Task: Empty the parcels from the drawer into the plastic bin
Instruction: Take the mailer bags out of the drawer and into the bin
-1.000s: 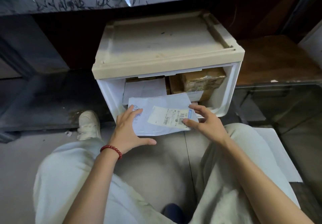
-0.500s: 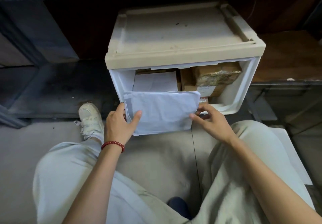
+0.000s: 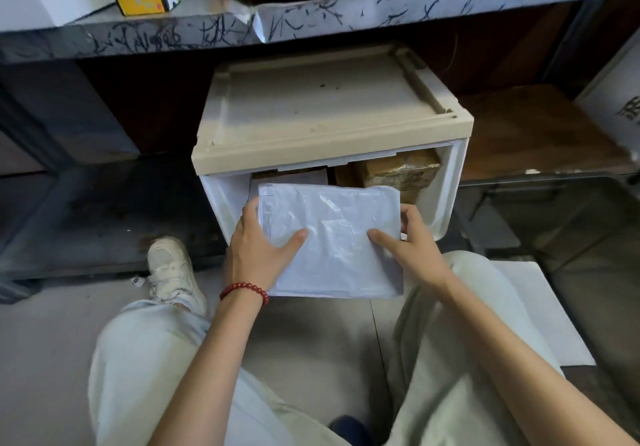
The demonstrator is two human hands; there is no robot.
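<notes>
A white parcel [image 3: 332, 237] sits mid-frame, held just in front of the open drawer [image 3: 450, 185]. The left hand [image 3: 258, 255] grips its left edge, thumb across the front; the right hand [image 3: 415, 253] pinches the right edge the same way. A brown parcel [image 3: 398, 171] lies inside the drawer, above it. A shelf [image 3: 311, 19] spans the top.

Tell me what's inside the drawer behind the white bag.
A taped brown box at right, a white parcel at left. The held white bag hides everything lower.

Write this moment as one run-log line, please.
left hand: holds white parcel | right hand: holds white parcel | drawer: brown parcels inside
</notes>
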